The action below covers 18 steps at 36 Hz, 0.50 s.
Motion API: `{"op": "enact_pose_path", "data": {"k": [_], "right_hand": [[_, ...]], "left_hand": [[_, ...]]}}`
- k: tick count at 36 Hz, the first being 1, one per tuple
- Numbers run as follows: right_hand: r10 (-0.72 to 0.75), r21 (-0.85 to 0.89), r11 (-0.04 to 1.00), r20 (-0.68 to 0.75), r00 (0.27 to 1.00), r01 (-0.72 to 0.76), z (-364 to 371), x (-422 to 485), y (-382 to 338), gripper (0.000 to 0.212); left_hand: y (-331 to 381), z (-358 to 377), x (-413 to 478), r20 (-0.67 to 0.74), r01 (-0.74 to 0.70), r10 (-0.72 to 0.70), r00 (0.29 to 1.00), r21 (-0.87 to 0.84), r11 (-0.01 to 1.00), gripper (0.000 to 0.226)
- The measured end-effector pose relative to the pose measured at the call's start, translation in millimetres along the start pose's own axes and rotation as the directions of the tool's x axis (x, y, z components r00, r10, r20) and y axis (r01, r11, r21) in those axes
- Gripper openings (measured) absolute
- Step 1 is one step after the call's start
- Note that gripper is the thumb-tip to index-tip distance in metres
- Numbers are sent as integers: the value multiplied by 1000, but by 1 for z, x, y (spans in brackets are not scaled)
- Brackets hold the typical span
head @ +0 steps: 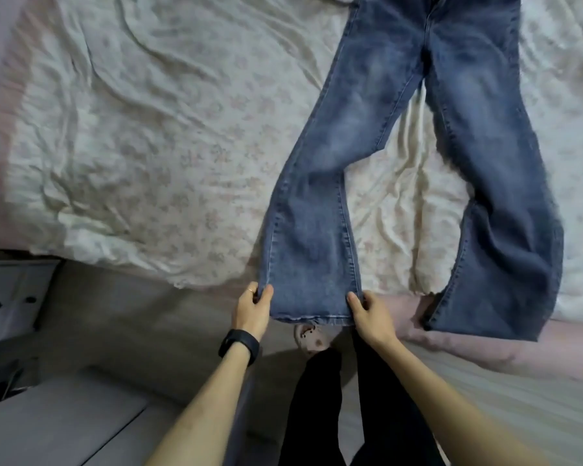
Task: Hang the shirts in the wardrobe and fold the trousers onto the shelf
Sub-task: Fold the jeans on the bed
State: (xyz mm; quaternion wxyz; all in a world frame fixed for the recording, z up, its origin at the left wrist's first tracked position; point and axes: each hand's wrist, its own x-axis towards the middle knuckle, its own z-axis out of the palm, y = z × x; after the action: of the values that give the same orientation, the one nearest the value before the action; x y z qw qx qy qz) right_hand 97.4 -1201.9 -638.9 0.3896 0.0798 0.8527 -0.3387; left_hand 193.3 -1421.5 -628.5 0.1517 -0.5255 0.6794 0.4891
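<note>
Blue flared jeans (414, 136) lie spread flat on the bed, over a crumpled floral sheet (155, 129), the legs splayed apart and both hems reaching past the mattress edge. The left hand (251, 309) pinches the left corner of one hem, thumb on top of the denim; the right hand (371, 312) pinches the same hem's other corner. A black watch (239, 346) sits on the left wrist
</note>
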Motion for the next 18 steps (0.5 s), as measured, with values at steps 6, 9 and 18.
{"op": "enact_pose_path", "data": {"k": [6,9,18], "right_hand": [[60,-215,976,128,990,-32,3,-58,40,35],[163,-333,940,258,952,-71,5,-78,63,33],[339,-417,887,298,892,-198,6,-68,82,43]], "left_hand": [[-33,-5,-35,22,27,-31,999,185,982,40],[-54,-5,-49,89,66,-109,990,388,919,43],[-77,10,-50,131,37,-157,979,641,767,15]]}}
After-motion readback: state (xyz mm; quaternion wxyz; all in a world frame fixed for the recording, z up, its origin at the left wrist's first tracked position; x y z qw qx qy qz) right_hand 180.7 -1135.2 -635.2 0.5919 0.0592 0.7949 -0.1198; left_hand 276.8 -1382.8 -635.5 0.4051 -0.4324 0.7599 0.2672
